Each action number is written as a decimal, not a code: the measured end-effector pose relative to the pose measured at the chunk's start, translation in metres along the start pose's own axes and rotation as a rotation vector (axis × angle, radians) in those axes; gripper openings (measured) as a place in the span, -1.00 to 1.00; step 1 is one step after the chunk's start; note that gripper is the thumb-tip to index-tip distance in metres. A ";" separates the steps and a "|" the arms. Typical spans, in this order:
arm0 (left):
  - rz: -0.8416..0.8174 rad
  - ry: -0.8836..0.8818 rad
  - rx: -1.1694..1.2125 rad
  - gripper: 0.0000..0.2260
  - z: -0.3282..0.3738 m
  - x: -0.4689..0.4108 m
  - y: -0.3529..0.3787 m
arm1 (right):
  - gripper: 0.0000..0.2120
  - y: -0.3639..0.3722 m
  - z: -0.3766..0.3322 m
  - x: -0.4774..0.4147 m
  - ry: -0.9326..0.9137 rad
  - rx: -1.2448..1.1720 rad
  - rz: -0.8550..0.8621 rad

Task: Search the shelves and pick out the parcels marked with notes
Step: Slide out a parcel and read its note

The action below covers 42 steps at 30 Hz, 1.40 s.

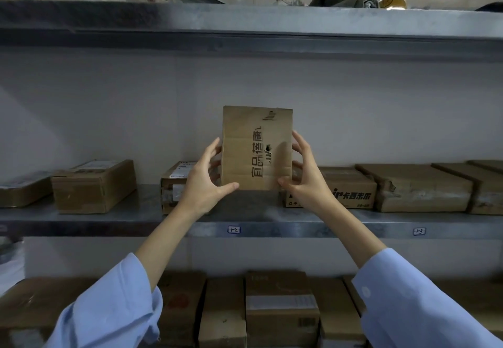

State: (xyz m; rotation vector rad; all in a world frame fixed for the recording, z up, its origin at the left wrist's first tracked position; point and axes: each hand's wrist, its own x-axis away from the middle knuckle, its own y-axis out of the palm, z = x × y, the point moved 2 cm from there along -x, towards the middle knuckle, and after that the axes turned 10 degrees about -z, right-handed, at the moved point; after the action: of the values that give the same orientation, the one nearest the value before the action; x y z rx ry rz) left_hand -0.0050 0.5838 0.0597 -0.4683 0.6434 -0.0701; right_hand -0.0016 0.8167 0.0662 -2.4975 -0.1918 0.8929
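A person in light-blue sleeves [114,307] holds a small cardboard parcel [257,149] on end at the centre of the frame, lifted clear of the grey metal shelf [109,222] and turned so its broad face meets the camera, most likely to check it for a note. The left hand [206,181] clasps the parcel's lower left edge, thumb hooked under the bottom corner and fingers curled round the side. The right hand [304,181] mirrors it at the lower right, thumb at the corner and fingers spread up the edge. This light, two-sided grip near the base leaves almost the whole face uncovered for reading and would let the parcel be turned easily. That face carries dark printed characters running sideways and a scuffed patch, with no note visible; its back and sides are hidden. Other parcels lie flat along the same shelf: a squat box [94,187] at centre left, a labelled box [174,184] partly behind the left hand, a printed box [351,190] just right of the right hand, and long flat cartons [419,190] towards the right edge. Small handwritten tags [233,229] mark the shelf's front lip. More boxes [280,307] crowd the shelf below, along the bottom of the frame, apparently unchecked.
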 end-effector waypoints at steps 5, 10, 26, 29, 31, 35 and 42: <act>-0.033 -0.008 0.062 -0.06 -0.003 0.000 -0.002 | -0.01 -0.001 -0.001 -0.002 0.061 -0.009 0.025; -0.038 0.017 0.034 -0.12 0.003 0.000 0.004 | -0.13 -0.001 -0.003 -0.001 0.060 0.009 0.001; -0.053 0.028 0.121 -0.18 0.004 -0.004 0.005 | -0.04 -0.009 0.001 0.009 0.083 -0.092 -0.035; -0.053 0.050 0.103 -0.23 0.003 -0.005 0.008 | -0.07 -0.008 -0.001 0.010 0.094 -0.011 -0.033; -0.035 0.056 0.077 -0.27 0.002 -0.005 0.011 | -0.11 -0.008 0.000 0.010 0.086 -0.026 -0.027; -0.011 0.068 0.082 -0.31 0.000 -0.004 0.010 | -0.19 -0.010 0.004 0.009 0.075 -0.060 -0.036; -0.011 0.083 0.068 -0.39 -0.005 -0.005 0.008 | -0.18 -0.007 0.008 0.009 0.055 -0.128 0.039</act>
State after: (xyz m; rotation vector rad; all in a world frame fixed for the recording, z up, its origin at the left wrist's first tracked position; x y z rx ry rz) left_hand -0.0132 0.5896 0.0556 -0.4052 0.7181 -0.1217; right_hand 0.0002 0.8285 0.0594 -2.6488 -0.1883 0.8512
